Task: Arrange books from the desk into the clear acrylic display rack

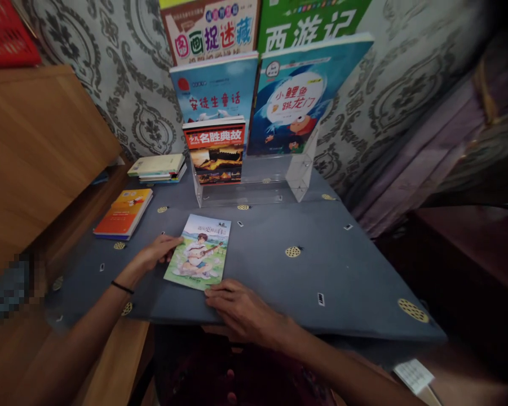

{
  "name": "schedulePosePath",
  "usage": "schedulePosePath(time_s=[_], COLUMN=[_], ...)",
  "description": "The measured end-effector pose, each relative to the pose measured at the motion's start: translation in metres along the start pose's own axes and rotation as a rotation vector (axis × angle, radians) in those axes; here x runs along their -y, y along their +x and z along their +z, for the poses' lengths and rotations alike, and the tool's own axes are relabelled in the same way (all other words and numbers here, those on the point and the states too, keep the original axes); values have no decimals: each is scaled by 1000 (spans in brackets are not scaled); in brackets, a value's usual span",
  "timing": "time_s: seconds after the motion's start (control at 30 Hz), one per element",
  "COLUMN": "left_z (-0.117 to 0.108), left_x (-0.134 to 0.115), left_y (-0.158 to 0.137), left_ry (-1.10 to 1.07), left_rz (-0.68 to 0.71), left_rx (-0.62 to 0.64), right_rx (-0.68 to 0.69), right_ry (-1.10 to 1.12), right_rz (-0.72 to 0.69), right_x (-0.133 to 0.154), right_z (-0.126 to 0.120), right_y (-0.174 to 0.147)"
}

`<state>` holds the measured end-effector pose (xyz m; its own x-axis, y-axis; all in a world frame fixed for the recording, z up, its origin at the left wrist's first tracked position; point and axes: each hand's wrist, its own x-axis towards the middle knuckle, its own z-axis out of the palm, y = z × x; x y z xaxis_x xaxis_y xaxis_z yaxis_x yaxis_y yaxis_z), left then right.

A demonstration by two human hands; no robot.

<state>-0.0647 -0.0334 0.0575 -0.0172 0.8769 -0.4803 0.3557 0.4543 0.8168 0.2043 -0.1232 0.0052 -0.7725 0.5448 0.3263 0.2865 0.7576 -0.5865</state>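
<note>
A thin paperback book with a drawing of a seated figure playing a guitar on its cover is on the cloth-covered table, face up and slightly turned. My left hand pinches its left edge, fingertips on the cover's margin. At the lower right corner, my right hand has its fingers drawn together on the book, the thumb hidden beneath. A black band circles my left wrist.
Beyond the book stands a clear acrylic rack with several children's books upright in it. To the left lie an orange book and a small book stack. A wooden cabinet borders the left side; a patterned curtain hangs behind.
</note>
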Motion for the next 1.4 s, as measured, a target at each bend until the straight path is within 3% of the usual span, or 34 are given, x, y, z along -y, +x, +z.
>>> schedulePosePath(time_s=[0.1,0.2,0.3,0.4,0.47,0.53,0.6,0.67,0.77,0.83,1.0,1.1,1.2,1.3,1.4], left_z=[12,16,6,-7,-7,1,14,25,33,33,41,60,80,88,81], left_x=[-4,-23,-54,-68,-55,-25,11,40,60,62,61,67,74,79,79], left_y=[-4,-15,-35,-54,-57,-50,-39,-30,-25,-27,-47,-67,-83,-89,-85], left_ry=[-57,-135,-8,278,453,577,675,753,829,858,1014,1152,1226,1231,1196], left_rz=[28,131,430,790,942,1041,1094,1117,1139,1156,1086,939,840,832,839], left_rx=[117,153,66,-136,-166,-74,38,80,67,45,-57,-168,-277,-331,-354], right_rx=[-7,1,-49,-215,-414,-599,-667,-694,-680,-609,-337,-101,120,231,279], right_ry=[-9,-23,23,289,622,994,1240,1287,1103,834,89,-85,-214,-295,-351], right_rz=[-21,-30,26,207,377,517,608,679,716,682,384,214,144,85,54], right_x=[-2,-1,0,-9,-21,-35,-46,-51,-50,-47,-35,-22,-12,-12,-17], right_z=[2,0,-6,-16,-27,-39,-48,-53,-53,-52,-45,-34,-22,-14,-8], right_y=[-1,-3,-6,-7,-8,-11,-15,-19,-23,-22,-2,24,57,88,109])
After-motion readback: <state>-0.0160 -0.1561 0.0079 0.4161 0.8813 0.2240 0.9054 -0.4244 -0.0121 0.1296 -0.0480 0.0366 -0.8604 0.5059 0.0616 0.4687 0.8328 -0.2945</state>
